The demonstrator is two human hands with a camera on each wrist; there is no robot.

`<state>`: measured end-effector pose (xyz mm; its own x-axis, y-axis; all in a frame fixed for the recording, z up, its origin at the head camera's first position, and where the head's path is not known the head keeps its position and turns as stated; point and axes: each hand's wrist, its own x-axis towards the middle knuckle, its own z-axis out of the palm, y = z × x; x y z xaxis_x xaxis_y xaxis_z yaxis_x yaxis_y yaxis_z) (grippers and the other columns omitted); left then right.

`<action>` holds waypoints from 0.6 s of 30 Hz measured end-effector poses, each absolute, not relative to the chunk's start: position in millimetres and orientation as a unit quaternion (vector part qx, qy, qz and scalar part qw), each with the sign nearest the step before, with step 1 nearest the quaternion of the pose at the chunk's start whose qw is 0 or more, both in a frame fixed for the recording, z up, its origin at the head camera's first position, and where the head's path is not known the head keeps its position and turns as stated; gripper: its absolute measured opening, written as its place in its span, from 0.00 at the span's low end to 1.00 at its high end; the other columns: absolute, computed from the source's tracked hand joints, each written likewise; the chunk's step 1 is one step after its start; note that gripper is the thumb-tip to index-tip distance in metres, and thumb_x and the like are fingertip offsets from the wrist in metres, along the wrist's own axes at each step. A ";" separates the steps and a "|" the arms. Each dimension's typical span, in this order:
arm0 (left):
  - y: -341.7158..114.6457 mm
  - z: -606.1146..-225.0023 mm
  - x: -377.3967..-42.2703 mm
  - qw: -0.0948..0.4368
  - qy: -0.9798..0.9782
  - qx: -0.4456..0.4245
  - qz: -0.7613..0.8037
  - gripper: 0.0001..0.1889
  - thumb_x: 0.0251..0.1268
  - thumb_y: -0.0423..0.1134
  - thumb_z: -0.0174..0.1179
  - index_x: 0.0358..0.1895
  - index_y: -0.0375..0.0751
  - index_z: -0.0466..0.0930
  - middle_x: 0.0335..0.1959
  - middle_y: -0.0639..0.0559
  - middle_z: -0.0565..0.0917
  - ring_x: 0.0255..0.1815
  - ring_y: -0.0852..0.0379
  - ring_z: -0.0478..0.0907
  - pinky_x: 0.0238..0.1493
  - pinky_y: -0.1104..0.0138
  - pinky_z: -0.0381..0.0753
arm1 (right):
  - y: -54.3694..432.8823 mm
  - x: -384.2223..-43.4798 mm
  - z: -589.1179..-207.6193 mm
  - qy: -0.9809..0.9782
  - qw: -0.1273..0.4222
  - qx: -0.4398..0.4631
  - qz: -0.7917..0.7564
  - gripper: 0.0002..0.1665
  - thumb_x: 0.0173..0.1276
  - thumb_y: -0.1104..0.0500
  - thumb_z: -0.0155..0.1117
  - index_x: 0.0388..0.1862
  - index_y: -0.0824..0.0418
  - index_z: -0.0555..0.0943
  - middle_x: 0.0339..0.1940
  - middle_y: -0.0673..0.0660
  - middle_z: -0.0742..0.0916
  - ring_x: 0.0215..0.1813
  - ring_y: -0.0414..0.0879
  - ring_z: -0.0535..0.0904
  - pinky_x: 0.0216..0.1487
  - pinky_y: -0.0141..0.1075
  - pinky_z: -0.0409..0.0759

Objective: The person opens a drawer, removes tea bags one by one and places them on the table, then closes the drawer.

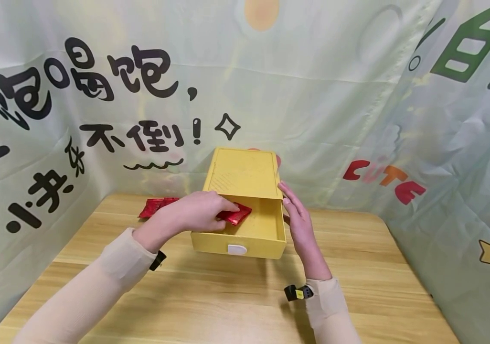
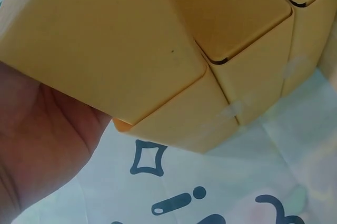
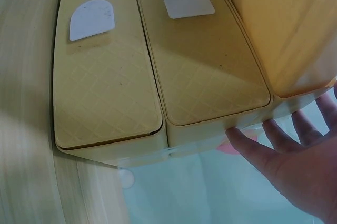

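Observation:
In the head view a yellow drawer cabinet [image 1: 245,172] stands near the back of the table, its top drawer [image 1: 266,224] pulled out. My left hand [image 1: 197,210] reaches over the drawer's left side and pinches a shiny red packet [image 1: 238,215] inside it. The left wrist view shows the drawer's outer wall [image 2: 105,45] hiding those fingers. My right hand [image 1: 301,227] lies along the cabinet's right side. Its spread fingers [image 3: 279,137] rest straight against the side in the right wrist view, beside the lower drawers [image 3: 205,71].
More red packets [image 1: 155,205] lie on the wooden table [image 1: 210,296] left of the cabinet, partly behind my left forearm. A printed cloth [image 1: 322,119] hangs behind the table and along both sides. White tabs [image 3: 189,1] mark the drawer fronts.

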<state>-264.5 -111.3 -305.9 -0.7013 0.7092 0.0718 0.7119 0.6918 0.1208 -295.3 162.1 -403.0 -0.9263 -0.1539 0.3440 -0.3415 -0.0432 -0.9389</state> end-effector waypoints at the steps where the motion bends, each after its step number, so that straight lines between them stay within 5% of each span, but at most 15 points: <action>1: -111.9 -306.2 -264.0 0.013 -0.920 -0.386 -0.074 0.20 0.60 0.33 0.61 0.55 0.49 0.88 0.28 0.60 0.79 0.25 0.60 0.68 0.28 0.65 0.67 | 162.1 -295.2 -403.1 -0.689 0.067 0.179 0.699 0.27 0.85 0.47 0.48 0.78 0.48 0.72 0.82 0.40 0.67 0.82 0.44 0.61 0.74 0.60 0.69; 9: -117.7 -311.0 -260.6 0.036 -0.922 -0.367 -0.121 0.18 0.66 0.36 0.61 0.57 0.48 0.89 0.40 0.59 0.88 0.27 0.63 0.73 0.27 0.68 0.71 | 161.5 -294.8 -402.3 -0.689 0.067 0.176 0.700 0.27 0.85 0.48 0.48 0.78 0.49 0.72 0.82 0.40 0.67 0.81 0.44 0.61 0.74 0.59 0.69; 18: -123.4 -312.0 -255.0 0.050 -0.917 -0.361 -0.161 0.15 0.69 0.35 0.61 0.54 0.51 0.89 0.39 0.61 0.86 0.29 0.63 0.75 0.28 0.68 0.75 | 161.5 -295.2 -403.1 -0.686 0.068 0.180 0.701 0.28 0.85 0.47 0.48 0.79 0.49 0.71 0.82 0.41 0.67 0.82 0.45 0.60 0.74 0.61 0.69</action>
<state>-255.0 -123.4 -312.0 -0.7343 0.6462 0.2079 0.6784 0.6874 0.2595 -295.2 161.5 -403.1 -0.9258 -0.1519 0.3462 -0.3428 -0.0488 -0.9381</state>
